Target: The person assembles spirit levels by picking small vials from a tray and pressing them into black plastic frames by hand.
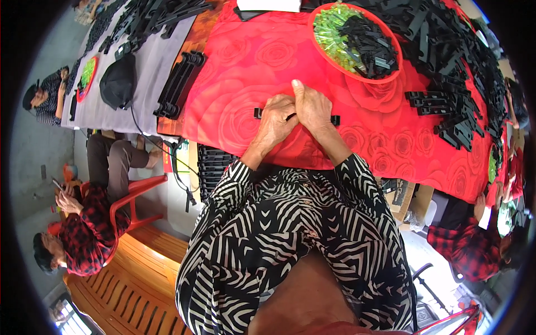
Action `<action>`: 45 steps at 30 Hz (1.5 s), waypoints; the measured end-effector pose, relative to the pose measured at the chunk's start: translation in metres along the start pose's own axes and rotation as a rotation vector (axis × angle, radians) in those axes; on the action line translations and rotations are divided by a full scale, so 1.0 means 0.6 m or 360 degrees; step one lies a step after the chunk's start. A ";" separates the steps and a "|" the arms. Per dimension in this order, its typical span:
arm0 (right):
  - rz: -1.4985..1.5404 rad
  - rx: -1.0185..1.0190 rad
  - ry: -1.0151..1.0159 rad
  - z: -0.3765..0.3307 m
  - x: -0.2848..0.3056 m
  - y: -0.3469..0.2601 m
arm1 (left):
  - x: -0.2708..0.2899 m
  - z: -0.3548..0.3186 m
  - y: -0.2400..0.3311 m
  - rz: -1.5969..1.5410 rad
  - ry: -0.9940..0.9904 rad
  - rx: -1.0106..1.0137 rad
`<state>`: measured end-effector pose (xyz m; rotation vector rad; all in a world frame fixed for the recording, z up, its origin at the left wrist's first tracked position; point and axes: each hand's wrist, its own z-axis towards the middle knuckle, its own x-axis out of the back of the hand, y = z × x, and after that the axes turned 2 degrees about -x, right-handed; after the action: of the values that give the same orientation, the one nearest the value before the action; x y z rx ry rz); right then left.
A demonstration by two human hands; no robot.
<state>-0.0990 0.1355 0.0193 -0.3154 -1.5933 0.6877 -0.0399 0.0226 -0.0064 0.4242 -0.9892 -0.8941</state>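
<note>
Red rose-patterned table (251,61), black strips (446,106)

Left hand (275,120) and right hand (311,106) gripping black strip (335,119), red tablecloth (245,61)

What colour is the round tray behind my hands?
Orange-red tray, holding green and black pieces; seen in the head view, beyond both hands.

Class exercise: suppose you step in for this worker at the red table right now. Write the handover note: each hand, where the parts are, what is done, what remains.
Left hand and right hand: both closed together on one long black strip lying on the red rose tablecloth.
Supply: orange bowl ahead, holding green pieces and black parts.
Done: black strips piled at right.
Left: the strip in hand; the bowl looks far from empty.
</note>
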 end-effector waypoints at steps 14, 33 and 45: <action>0.0795 0.0545 0.0239 -0.084 0.054 0.033 | 0.011 0.007 0.036 0.0088 0.0095 0.0019; 0.2912 -0.0257 0.0139 -0.040 0.149 0.138 | 0.014 -0.033 0.034 0.0697 -0.0056 -0.0258; -0.0221 -0.0222 0.0764 0.054 0.170 0.124 | 0.005 -0.050 -0.001 0.0646 -0.0095 -0.0148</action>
<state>-0.1604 0.2442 0.0563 -0.4322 -1.1905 0.3583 -0.0135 0.0176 -0.0203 0.1100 -1.0371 -0.5843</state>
